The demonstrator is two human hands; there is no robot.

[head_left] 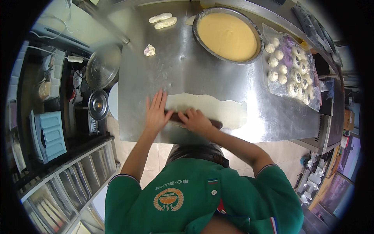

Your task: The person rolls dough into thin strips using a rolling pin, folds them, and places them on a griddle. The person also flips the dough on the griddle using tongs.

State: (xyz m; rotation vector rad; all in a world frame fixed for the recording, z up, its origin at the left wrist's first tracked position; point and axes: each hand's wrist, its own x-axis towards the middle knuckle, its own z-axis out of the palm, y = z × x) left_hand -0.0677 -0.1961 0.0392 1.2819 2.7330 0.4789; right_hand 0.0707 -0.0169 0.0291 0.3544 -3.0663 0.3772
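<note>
A thin, pale sheet of dough (pixel 210 102) lies stretched sideways on the steel table, its edges uneven. Across its near side runs a dark brown rolling pin (pixel 217 124), slightly tilted. My right hand (pixel 196 121) rests over the pin's middle with the fingers curled on it. At the sheet's left end, my left hand (pixel 156 113) lies flat with its fingers stretched forward; its thumb reaches the pin's left end. Part of the pin is hidden beneath my right hand.
The steel table (pixel 156 78) holds a big bowl of yellow batter (pixel 228 35) at the back. Right of it is a plastic-covered batch of dough balls (pixel 290 68). Two dough rolls (pixel 163 21) and a small dough lump (pixel 149 50) sit back left. Metal lids (pixel 98 104) stand beyond the left edge.
</note>
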